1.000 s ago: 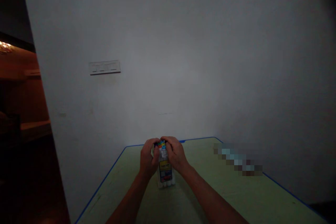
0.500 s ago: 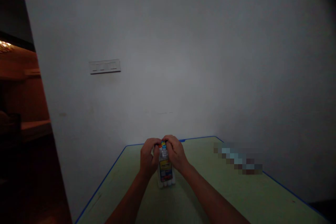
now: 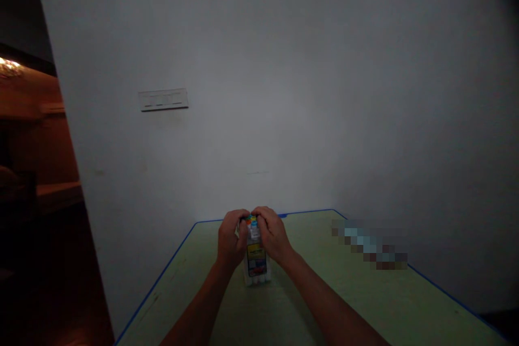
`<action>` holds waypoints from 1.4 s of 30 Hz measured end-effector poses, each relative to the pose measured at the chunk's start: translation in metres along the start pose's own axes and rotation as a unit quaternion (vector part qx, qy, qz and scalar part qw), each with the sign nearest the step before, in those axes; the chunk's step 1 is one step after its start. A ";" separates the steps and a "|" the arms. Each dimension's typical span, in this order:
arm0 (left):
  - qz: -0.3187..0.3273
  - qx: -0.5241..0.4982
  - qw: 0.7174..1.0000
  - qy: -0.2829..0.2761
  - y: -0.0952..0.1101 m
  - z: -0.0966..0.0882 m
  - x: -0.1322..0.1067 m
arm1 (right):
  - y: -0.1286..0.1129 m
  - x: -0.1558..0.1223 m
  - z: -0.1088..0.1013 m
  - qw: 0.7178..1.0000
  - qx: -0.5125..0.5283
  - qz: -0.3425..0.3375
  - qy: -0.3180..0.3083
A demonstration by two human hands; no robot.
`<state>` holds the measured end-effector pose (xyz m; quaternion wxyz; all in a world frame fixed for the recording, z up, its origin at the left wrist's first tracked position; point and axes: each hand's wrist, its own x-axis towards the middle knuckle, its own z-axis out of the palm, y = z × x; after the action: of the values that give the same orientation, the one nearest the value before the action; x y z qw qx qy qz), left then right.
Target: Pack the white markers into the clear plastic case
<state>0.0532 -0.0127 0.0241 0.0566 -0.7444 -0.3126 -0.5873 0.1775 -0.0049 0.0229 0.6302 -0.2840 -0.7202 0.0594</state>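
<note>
A clear pack of markers (image 3: 255, 264) with coloured caps at its far end and a yellow and blue label lies on the green table (image 3: 348, 303). My left hand (image 3: 230, 240) grips the pack's far end from the left, fingers curled. On the other side my right hand (image 3: 273, 235) curls over the same end. The two hands nearly touch above the caps.
The green table has a blue edge and stands against a white wall with a switch plate (image 3: 162, 99). A blurred patch (image 3: 368, 243) lies on the table at the right. A dark reddish room opens at the left.
Both hands stay closed on the pack's far end. The view has shifted slightly; the pack has hardly moved.
</note>
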 end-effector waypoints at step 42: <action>-0.022 0.006 1.000 0.010 -0.002 0.000 -0.001 | -0.002 -0.003 0.000 0.999 0.011 0.019 0.024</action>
<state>0.0521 -0.0112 0.0221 0.0511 -0.7310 -0.3318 -0.5940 0.1771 -0.0077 0.0212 0.6492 -0.2924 -0.6985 0.0725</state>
